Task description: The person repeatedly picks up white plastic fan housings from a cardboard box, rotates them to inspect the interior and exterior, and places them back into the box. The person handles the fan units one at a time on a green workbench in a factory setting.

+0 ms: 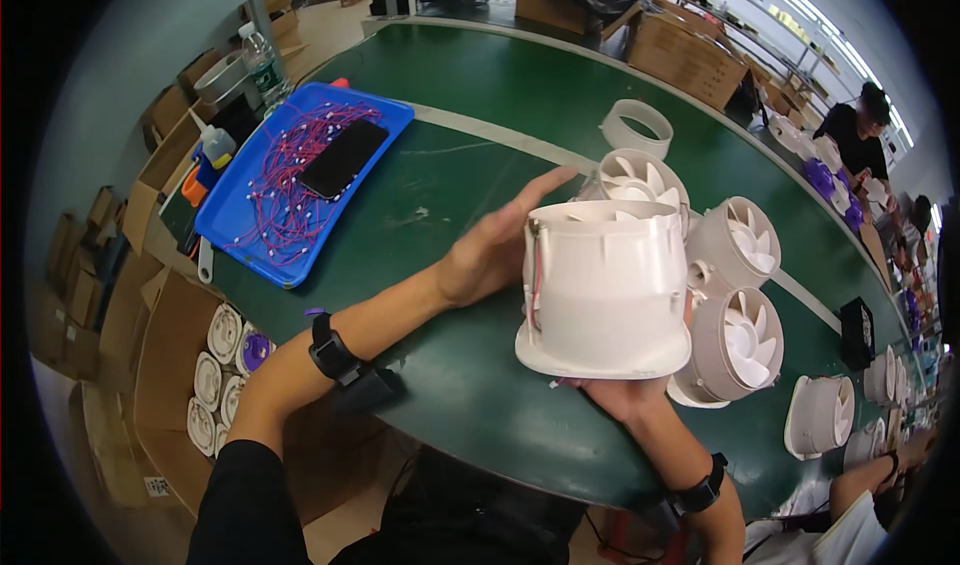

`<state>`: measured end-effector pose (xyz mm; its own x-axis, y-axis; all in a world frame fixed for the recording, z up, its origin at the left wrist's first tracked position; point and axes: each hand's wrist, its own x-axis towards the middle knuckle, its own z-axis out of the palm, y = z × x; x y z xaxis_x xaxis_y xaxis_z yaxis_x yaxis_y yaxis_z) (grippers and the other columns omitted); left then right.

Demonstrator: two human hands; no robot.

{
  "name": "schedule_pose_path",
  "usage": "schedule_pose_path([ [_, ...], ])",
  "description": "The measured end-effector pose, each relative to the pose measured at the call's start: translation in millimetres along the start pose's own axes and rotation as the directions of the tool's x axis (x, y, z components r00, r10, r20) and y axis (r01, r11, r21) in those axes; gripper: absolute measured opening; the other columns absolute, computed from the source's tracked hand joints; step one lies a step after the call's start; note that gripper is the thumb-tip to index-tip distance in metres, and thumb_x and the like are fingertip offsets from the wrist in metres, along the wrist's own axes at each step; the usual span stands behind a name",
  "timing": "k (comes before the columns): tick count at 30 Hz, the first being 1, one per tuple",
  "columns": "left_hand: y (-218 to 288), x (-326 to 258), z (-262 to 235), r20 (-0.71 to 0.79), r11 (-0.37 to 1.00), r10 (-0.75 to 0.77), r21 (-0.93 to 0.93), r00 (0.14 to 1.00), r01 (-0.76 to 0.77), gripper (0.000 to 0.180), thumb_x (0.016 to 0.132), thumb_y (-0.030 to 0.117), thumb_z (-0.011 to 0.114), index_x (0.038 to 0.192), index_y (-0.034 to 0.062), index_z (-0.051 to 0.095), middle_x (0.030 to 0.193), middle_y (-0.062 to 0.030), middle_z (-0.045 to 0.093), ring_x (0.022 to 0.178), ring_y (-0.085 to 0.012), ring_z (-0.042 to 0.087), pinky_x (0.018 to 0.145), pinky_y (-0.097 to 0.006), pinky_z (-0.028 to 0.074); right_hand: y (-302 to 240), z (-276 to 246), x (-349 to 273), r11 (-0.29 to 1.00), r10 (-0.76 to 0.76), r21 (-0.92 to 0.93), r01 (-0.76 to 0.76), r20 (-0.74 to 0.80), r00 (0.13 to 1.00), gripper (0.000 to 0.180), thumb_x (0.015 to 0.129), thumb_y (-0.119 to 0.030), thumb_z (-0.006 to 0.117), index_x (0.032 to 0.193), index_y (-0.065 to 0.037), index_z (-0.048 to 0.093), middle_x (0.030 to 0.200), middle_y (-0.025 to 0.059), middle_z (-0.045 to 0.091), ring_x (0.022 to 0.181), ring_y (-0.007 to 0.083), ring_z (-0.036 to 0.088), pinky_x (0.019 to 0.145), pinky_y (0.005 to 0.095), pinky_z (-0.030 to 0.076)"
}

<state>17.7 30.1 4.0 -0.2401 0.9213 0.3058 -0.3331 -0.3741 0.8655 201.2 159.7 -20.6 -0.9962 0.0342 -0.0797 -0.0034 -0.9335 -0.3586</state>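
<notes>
My right hand (pixel 622 395) holds a white round fan housing (pixel 603 287) from below, lifted over the green table (pixel 470 165); a thin red wire runs down its left side. Just left of that housing, my left hand (pixel 497 245) lies flat and open on the table, fingers stretched toward the far side. Behind the held housing lie several more white fan units (pixel 737 340) on their sides with their blades showing, and a plain white ring (pixel 637 128) beyond them.
A blue tray (pixel 232 215) at the left holds red wires and a black phone (pixel 343 158). A water bottle (pixel 262 68) and small glue bottle stand beside it. Cardboard boxes line the table's left and far sides. Other people work at the far right and lower right.
</notes>
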Motion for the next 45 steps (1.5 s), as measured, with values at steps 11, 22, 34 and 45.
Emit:
schedule_pose_path([
  [11,-13,-4,2,-0.154,1.000,0.017,0.009,0.988,-0.016,0.098,0.081,0.067,0.056,0.150,0.0052,0.021,0.144,-0.0162,0.040,0.132,-0.0248,0.042,0.111,-0.041,0.032,3,11,4,0.987,0.154,-0.049,-0.153,0.015,0.988,0.099,0.077,-0.087,0.022,0.141,-0.013,0.037,0.127,0.0178,0.052,0.100,0.0406,0.056,0.057,0.0458,0.050],
  [22,3,-4,2,-0.249,0.912,-0.022,-0.401,0.968,-0.082,0.072,0.092,0.060,0.041,0.141,0.0066,0.040,0.133,-0.0139,0.052,0.117,-0.0242,0.057,0.100,-0.038,0.046,9,-4,5,0.587,-0.222,-0.776,0.230,0.120,0.968,0.086,0.089,-0.073,0.026,0.142,-0.005,0.032,0.140,0.0179,0.038,0.124,0.0315,0.043,0.084,0.0475,0.049],
  [34,-17,-8,11,-0.360,0.997,0.073,0.016,0.930,-0.072,0.070,0.091,0.055,0.047,0.137,0.0036,0.037,0.123,-0.0110,0.053,0.111,-0.0181,0.055,0.095,-0.033,0.046,9,4,5,0.059,-0.622,-0.869,0.492,0.353,0.699,0.109,0.078,-0.073,0.055,0.146,0.001,0.013,0.145,0.0219,0.027,0.138,0.0318,0.027,0.113,0.0438,0.020],
  [45,-18,-9,3,-0.177,0.940,0.259,0.271,0.950,-0.206,0.088,0.074,0.063,0.062,0.133,0.0030,0.034,0.116,-0.0119,0.049,0.110,-0.0189,0.051,0.095,-0.031,0.040,7,7,5,0.167,-0.614,-0.828,0.535,0.338,0.713,0.114,0.075,-0.076,0.057,0.146,0.002,0.013,0.144,0.0223,0.027,0.137,0.0311,0.027,0.113,0.0439,0.022],
])
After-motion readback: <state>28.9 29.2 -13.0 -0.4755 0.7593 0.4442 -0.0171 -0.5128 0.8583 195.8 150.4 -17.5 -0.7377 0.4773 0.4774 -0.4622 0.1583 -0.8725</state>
